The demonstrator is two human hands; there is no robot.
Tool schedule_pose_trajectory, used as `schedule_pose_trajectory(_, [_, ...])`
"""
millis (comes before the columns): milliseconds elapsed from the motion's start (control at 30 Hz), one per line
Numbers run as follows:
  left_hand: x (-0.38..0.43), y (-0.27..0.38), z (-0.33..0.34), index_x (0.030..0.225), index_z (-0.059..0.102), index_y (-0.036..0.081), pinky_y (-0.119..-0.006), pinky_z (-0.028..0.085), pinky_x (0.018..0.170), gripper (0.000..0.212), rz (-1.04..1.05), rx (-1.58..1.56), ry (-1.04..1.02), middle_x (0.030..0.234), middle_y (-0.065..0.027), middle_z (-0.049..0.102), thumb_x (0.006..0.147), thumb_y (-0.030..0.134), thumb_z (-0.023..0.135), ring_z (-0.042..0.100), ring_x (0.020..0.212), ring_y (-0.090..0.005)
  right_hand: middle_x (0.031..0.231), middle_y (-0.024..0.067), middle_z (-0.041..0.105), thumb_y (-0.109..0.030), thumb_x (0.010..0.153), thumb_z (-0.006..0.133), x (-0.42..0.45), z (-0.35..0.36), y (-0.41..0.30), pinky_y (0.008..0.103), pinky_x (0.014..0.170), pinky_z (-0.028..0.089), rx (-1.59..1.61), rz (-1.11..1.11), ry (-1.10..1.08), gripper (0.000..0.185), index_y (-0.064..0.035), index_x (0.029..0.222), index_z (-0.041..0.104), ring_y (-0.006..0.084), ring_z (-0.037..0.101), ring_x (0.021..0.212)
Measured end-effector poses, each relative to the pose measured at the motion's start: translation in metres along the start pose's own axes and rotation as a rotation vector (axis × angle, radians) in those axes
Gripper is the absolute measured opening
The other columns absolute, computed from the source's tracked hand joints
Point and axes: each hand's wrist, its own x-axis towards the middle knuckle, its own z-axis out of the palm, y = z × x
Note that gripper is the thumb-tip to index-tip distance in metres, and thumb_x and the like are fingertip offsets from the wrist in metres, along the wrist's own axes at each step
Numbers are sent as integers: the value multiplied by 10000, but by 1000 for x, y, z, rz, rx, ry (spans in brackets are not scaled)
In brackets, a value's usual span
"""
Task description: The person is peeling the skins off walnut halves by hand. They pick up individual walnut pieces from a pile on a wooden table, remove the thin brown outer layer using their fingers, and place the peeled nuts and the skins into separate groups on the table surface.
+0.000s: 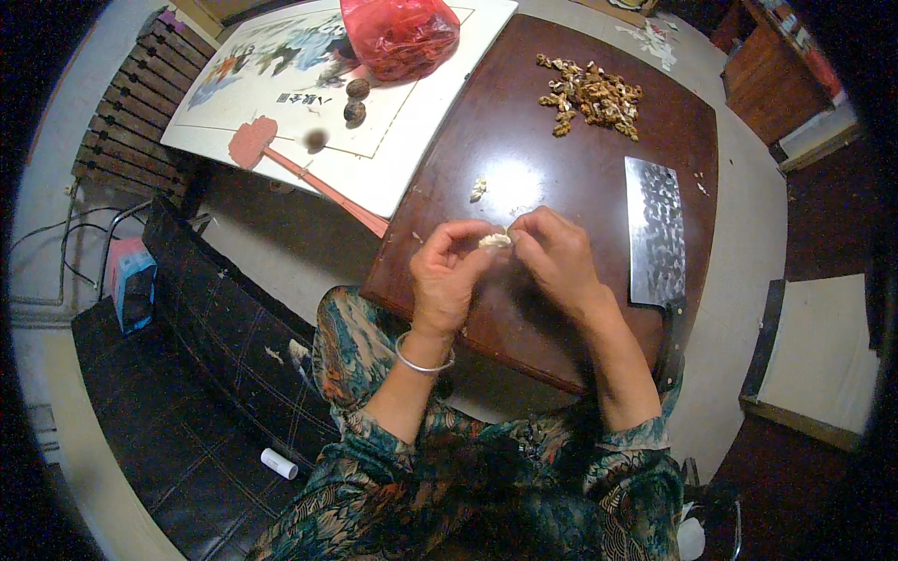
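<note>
Between the fingertips of both hands, just above the dark wooden table (449, 308), is a pale walnut kernel piece (495, 240). My left hand (449, 270), with a bangle at its wrist, pinches the piece from the left. From the other side, the thumb and forefinger of my right hand (558, 256) grip its right end. A smaller walnut piece (478, 189) lies on the tabletop beyond my hands. Farther back sits a heap of walnut kernels (596, 98). To the right of my right hand rests a cleaver (656, 231), its black handle toward me.
A white table (295, 151) with a printed picture adjoins at the left. It bears a red plastic bag (403, 38), whole walnuts (356, 112) and a pink fly swatter (256, 140) overhanging its edge. A black couch (210, 393) holding a white cylinder (279, 464) is at lower left.
</note>
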Motion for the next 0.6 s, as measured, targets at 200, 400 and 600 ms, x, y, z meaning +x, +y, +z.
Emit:
schedule_pose_trajectory(200, [2, -6, -5, 992, 579, -33, -288, 569, 715, 187, -9, -124, -26, 963, -136, 641, 807, -42, 612, 656, 799, -196, 777, 157, 606, -126, 838, 585, -2, 3, 3, 384, 607, 476, -30, -16, 1, 109, -18, 858, 591, 313, 610, 678])
schedule_pose_trajectory(400, [4, -3, -4, 973, 582, -39, -311, 572, 723, 157, -1, -281, -65, 992, -146, 622, 816, -44, 581, 653, 824, -219, 770, 149, 604, -111, 825, 588, 0, 4, 7, 375, 631, 475, -23, -91, 62, 101, -22, 872, 588, 308, 599, 694])
schedule_pose_trajectory(600, [3, -5, -3, 1000, 592, -21, -278, 549, 744, 195, 63, -71, -13, 965, -121, 627, 806, -39, 603, 633, 838, -171, 784, 127, 618, -110, 787, 617, 2, -1, 4, 362, 648, 472, 22, -146, 18, 106, -23, 847, 613, 294, 600, 702])
